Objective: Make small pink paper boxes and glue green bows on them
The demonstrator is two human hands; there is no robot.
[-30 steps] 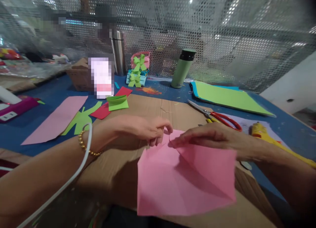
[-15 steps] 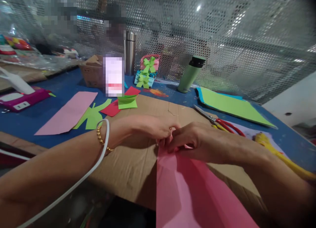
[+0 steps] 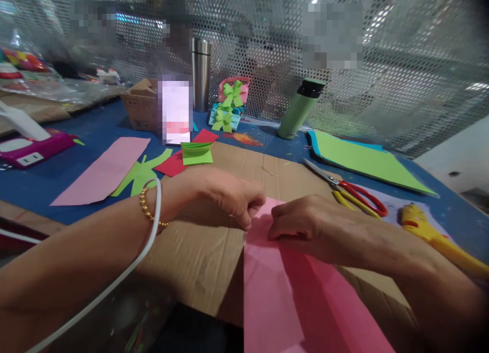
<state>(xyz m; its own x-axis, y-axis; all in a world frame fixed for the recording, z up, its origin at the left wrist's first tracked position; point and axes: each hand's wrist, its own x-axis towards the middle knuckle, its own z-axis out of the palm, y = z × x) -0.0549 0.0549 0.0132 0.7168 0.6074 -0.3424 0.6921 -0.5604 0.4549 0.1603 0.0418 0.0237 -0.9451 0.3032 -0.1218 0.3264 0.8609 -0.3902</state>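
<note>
A long sheet of pink paper (image 3: 267, 292) runs from the cardboard toward me and leaves the view at the bottom. My left hand (image 3: 237, 197) is closed, thumb and finger pinching the sheet's far left edge. On the same sheet, a little to the right, rests my right hand (image 3: 301, 220), its fingers curled together against the paper. A gap separates the two hands, with flat pink paper showing between them. Some fingertips are hidden under the knuckles.
Scissors (image 3: 347, 186) and a yellow glue gun (image 3: 428, 231) lie to the right, below stacked green sheets (image 3: 374, 162). A green tumbler (image 3: 300, 111), steel flask (image 3: 201, 75), bow-trimmed paper baskets (image 3: 223, 118) and lit phone (image 3: 175, 111) stand behind. Left lies light pink paper (image 3: 105, 172).
My hands have moved apart, from close together at the paper's far end. The far edge now lies flatter and shows between them. The view has shifted slightly.
</note>
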